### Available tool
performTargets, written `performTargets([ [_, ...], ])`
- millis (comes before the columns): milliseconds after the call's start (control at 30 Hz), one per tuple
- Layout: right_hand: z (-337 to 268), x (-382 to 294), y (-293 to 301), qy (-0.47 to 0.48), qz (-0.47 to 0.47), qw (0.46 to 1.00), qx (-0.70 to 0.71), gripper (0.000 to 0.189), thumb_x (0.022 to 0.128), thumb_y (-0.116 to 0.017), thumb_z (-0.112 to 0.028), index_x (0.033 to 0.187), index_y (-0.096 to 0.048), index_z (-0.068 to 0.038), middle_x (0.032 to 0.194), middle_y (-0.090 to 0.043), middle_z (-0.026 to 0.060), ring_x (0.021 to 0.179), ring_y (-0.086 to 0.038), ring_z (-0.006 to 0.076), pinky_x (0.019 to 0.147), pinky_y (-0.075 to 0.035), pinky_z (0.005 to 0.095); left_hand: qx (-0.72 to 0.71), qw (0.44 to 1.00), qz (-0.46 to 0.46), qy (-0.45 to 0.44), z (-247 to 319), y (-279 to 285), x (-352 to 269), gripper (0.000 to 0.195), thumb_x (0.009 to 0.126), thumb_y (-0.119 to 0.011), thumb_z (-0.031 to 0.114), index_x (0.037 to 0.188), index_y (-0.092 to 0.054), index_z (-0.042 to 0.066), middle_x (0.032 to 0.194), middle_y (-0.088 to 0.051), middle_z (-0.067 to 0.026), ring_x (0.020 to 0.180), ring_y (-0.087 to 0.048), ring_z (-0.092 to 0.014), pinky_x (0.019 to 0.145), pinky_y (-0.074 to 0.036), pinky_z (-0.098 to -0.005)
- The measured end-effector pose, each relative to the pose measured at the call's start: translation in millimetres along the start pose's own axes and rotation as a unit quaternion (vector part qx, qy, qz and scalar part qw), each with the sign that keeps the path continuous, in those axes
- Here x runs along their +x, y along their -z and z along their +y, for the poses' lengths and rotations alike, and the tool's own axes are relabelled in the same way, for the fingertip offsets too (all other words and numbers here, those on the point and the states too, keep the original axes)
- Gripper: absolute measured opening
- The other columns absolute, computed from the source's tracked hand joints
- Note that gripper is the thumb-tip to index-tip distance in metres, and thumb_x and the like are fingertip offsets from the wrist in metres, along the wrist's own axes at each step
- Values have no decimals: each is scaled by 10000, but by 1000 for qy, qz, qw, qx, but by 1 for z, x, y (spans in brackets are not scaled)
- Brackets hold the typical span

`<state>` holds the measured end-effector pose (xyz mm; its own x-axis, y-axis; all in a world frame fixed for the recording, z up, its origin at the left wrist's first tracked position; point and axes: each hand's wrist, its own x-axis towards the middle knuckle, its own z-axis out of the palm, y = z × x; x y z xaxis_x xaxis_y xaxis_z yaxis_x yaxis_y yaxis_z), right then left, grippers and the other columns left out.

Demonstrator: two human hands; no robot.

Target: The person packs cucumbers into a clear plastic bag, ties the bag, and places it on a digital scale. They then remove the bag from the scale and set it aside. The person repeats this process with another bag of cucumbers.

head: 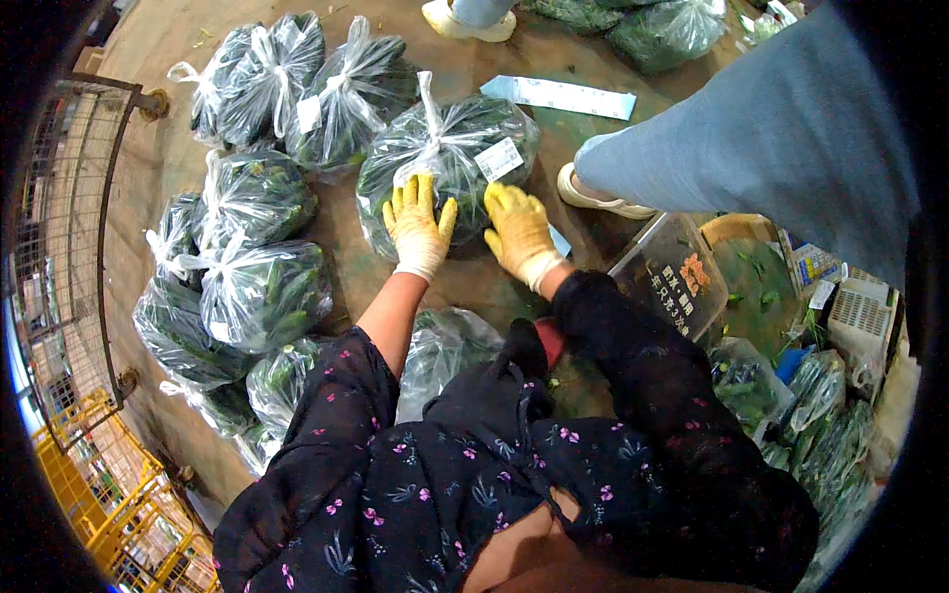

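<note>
A large clear plastic bag of dark green vegetables [397, 156], knotted at the top, lies on the floor before me. A white printed label [498, 159] is stuck to its right side. My left hand [417, 226], in a yellow-coated work glove, rests with spread fingers on the bag's near side, just below the knot. At the bag's lower right, my right hand [517, 226] wears a matching glove; its fingertips reach the edge of the plastic below the label. Neither hand grips anything visible. A pale blue piece of paper [559, 242] shows beside the right hand.
Several knotted bags [263, 289] stand to the left. A strip of labels [574, 99] lies beyond the large bag. Another person's denim-clad leg [712, 141] enters at right, near a plastic bin [671, 274]. Wire-mesh carts [74, 148] line the left edge.
</note>
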<state>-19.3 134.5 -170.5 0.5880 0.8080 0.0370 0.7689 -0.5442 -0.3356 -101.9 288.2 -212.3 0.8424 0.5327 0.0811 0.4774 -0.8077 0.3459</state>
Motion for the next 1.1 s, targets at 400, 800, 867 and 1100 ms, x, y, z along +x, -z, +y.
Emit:
performTargets([
  [400,68,63,-10,-254,-38,376,890,373,920,-454,-315,1185,-506,-57,1170,-559,100,1045,-550,257,887,-443,425,0,1000,15,-22,0,-5,-1,638,788,-553,437,1320,-382,129,1352,-384,-124,1262,-301,-340,1024,-185,-509],
  [800,38,66,-10,-275,-138,439,844,550,877,-441,-512,1297,-403,-158,1289,-439,64,1141,-434,272,921,-365,532,23,999,17,-21,0,-4,-12,609,790,-545,453,1266,-444,87,1310,-406,-167,1252,-299,-361,1033,-158,-527],
  [867,42,71,3,-252,-136,407,867,569,878,-431,-526,1313,-385,-161,1281,-437,47,1142,-424,258,921,-356,523,-7,1000,17,-19,6,5,-10,618,775,-557,456,1275,-425,117,1298,-416,-148,1254,-297,-327,1029,-169,-517],
  [1100,66,39,-4,-436,-19,436,787,504,868,-460,-516,1239,-431,-176,1221,-483,2,1108,-449,215,934,-336,464,-21,1000,-20,-10,0,5,-5,651,786,-535,483,1309,-384,127,1357,-355,-140,1282,-252,-319,1036,-151,-511],
])
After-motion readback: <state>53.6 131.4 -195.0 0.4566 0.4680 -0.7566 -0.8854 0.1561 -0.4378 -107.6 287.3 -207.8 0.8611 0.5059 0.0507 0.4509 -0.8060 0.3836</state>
